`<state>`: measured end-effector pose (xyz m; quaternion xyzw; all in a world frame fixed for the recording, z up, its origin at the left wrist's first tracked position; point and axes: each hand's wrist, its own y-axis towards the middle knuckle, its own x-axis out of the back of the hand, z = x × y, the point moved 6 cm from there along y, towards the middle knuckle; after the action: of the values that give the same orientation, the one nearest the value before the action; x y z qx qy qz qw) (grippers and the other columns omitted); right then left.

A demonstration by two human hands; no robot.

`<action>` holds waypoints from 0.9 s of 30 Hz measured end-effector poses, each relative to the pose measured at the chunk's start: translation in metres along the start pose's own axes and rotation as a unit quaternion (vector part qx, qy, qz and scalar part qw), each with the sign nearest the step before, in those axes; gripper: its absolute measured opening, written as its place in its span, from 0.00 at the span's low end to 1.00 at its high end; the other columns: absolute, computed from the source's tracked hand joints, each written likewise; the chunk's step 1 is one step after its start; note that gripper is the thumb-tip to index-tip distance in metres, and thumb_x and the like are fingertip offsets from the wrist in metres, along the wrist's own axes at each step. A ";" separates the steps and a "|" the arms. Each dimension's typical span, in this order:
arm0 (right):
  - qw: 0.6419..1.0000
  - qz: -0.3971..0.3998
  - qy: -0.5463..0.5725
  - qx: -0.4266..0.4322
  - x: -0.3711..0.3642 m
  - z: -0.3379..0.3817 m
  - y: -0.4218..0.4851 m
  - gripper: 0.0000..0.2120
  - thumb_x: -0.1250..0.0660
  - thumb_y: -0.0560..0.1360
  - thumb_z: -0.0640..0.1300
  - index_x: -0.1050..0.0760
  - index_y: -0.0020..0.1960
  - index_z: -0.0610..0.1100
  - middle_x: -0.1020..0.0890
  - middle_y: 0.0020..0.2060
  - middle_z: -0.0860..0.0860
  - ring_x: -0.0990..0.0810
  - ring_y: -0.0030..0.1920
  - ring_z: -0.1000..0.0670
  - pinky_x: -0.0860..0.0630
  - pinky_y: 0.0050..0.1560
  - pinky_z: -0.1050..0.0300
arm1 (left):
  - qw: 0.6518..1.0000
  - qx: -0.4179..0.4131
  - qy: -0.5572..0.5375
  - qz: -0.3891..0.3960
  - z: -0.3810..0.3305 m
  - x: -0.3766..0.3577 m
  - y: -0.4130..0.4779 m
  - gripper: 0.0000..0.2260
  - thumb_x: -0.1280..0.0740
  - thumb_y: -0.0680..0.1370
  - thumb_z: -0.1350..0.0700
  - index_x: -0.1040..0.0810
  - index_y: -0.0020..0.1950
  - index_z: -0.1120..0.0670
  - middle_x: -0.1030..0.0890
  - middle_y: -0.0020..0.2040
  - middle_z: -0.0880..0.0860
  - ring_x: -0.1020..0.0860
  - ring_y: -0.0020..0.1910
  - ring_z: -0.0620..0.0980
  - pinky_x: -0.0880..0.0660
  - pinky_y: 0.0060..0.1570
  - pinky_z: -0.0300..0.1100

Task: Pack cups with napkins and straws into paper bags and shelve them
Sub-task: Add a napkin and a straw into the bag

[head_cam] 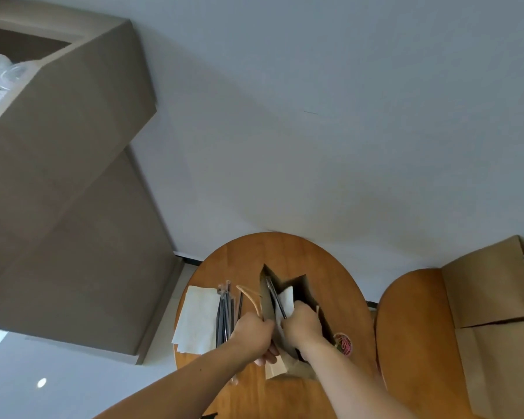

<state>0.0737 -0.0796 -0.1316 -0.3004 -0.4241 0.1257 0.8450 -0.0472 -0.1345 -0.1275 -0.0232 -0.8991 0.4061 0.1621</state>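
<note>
Two hands work at one upright paper bag (307, 293) standing on the round table (285, 249). The left hand (251, 331) grips the bag's near left wall at the rim and spreads the mouth. The right hand (303, 323) is curled round a white napkin (287, 299) and a dark straw (275, 294), both reaching down inside the mouth. Whether a cup already sits in the bag cannot be told. The bag is judged light and thin-walled, stiff only along its creases, so it is best steadied at the rim or by the twisted handle (250, 297). The napkin is limp and will crumple, and the straw is slim and apt to slide, so pinching the two together suits them. Beside the bag lie a napkin stack (197, 319) and loose straws (224, 313) on its left, and a cluster of pink paper clips (344, 343) on its right. Farther right, spare bags (490, 291) rest on a second table (406, 328). Farthest, upper left, the shelf unit (73, 146) holds clear cups (12, 72).
</note>
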 end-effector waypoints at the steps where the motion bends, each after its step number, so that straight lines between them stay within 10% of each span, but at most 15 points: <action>1: 1.000 0.006 -0.010 -0.015 -0.003 -0.010 0.004 0.07 0.39 0.80 0.38 0.29 0.47 0.50 0.21 0.49 0.49 0.23 0.51 0.47 0.23 0.59 0.50 | 1.000 -0.001 0.001 0.001 0.002 0.001 0.000 0.19 0.44 0.84 0.56 0.17 0.45 0.63 0.16 0.34 0.56 0.17 0.30 0.50 0.17 0.38 0.41; 10: 0.986 0.100 0.096 -0.095 -0.015 -0.027 0.047 0.05 0.29 0.75 0.38 0.23 0.47 0.45 0.18 0.45 0.47 0.20 0.47 0.45 0.22 0.55 0.47 | 0.999 -0.011 0.040 0.029 0.014 -0.004 0.004 0.13 0.43 0.84 0.52 0.24 0.60 0.58 0.16 0.36 0.54 0.18 0.29 0.45 0.21 0.33 0.37; 27: 0.987 0.023 -0.157 0.009 -0.025 -0.010 0.049 0.16 0.33 0.77 0.40 0.30 0.64 0.43 0.26 0.61 0.44 0.23 0.58 0.45 0.27 0.58 0.54 | 0.997 -0.041 0.064 0.003 0.016 0.002 0.006 0.12 0.43 0.83 0.49 0.24 0.46 0.51 0.19 0.33 0.52 0.17 0.32 0.45 0.18 0.42 0.39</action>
<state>0.0688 -0.0568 -0.1828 -0.2792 -0.5429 0.1948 0.7677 -0.0549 -0.1418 -0.1413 -0.0589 -0.9025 0.3672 0.2173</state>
